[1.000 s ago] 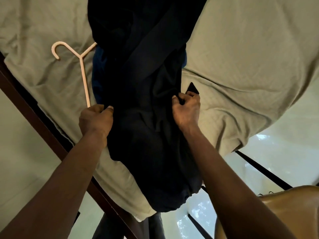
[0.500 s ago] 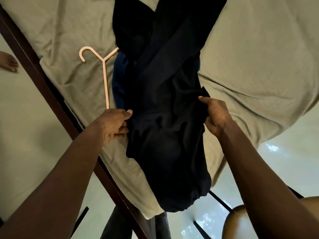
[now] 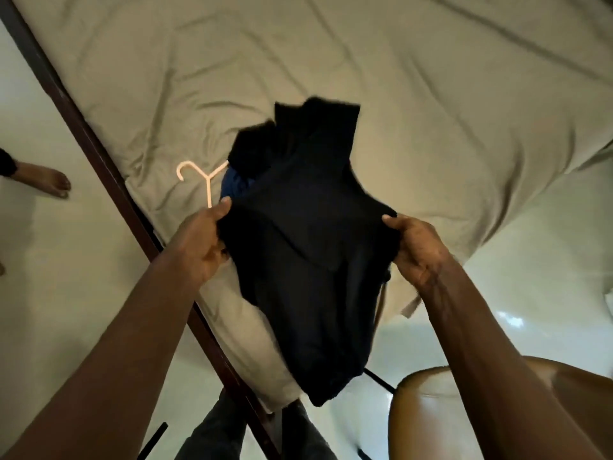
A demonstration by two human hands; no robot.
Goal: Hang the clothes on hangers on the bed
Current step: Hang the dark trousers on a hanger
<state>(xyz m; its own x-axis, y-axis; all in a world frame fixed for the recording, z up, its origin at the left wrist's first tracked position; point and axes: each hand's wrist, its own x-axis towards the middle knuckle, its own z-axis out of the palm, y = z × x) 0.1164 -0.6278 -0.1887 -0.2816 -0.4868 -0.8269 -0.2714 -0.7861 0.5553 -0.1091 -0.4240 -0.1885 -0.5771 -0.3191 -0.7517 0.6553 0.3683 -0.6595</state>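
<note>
Dark garment (image 3: 305, 260) pinched between both hands (taut).

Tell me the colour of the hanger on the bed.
The plastic hanger is pale pink; head view shows it.

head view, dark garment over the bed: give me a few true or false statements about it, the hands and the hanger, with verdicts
1. The left hand and the right hand both grip the black fabric garment. True.
2. The pale plastic hanger hangs from the right hand. False: it lies on the wrinkled beige bed sheet, near the left hand.
3. A blue cloth shows at the garment's edge beside the hanger. True.
4. The bed sheet is bright red. False: it is pale beige.
</note>
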